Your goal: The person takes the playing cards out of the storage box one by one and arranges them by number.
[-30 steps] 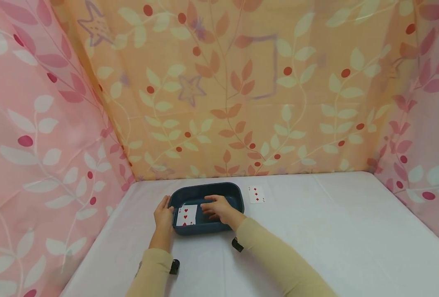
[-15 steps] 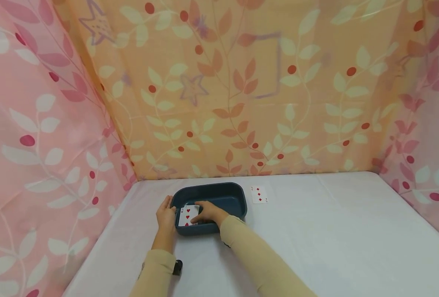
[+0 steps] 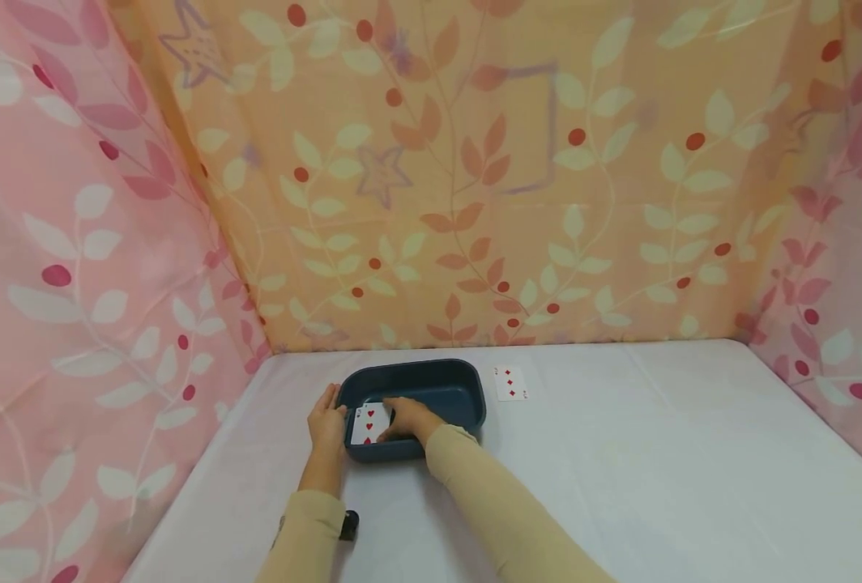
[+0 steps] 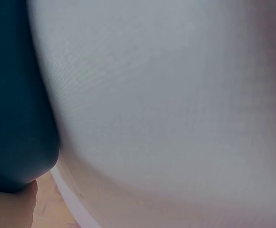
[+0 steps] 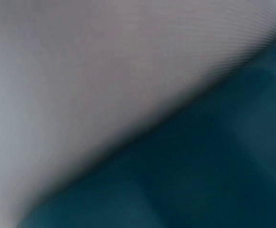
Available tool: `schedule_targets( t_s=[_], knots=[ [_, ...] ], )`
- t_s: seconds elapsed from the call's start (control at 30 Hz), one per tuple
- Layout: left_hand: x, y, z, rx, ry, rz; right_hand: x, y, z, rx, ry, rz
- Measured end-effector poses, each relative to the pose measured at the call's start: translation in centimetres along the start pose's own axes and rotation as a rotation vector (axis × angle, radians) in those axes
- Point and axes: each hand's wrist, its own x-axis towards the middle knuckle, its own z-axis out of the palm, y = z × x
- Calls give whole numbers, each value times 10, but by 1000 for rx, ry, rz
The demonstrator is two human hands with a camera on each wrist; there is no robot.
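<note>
In the head view a dark blue rectangular tray [image 3: 453, 444] stands on the white-covered table. My left hand [image 3: 325, 425] holds its left side, thumb at the rim and fingers along the outer wall. Inside, at the left end, lies a small stack of playing cards [image 3: 369, 423], face up with red hearts on top. My right hand [image 3: 411, 418] reaches in over the front wall and grips the stack's right side, thumb at the near edge and fingers at the far edge. The left wrist view shows the tray's dark side [image 4: 14, 95] with a finger [image 4: 9, 209] against it.
A three of diamonds card [image 3: 510, 384] lies face up on the table, just right of the tray. Behind the table [image 3: 657, 453] hangs an orange leaf-patterned curtain [image 3: 431, 178]. Pink curtains [image 3: 96, 324] close off both sides.
My right hand has moved left and down inside the tray, from open above its middle to gripping the card stack. My left hand stays on the tray's left side.
</note>
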Motion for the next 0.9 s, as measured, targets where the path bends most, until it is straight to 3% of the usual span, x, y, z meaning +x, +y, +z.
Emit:
schedule_targets(
  t_s=[0.63,0.9],
  knots=[
    [-6,-2,1,-14,6,24,0,3,2,49,14,19],
    [-4,0,1,7,-10,36,2,4,6,100,18,-104]
  ],
)
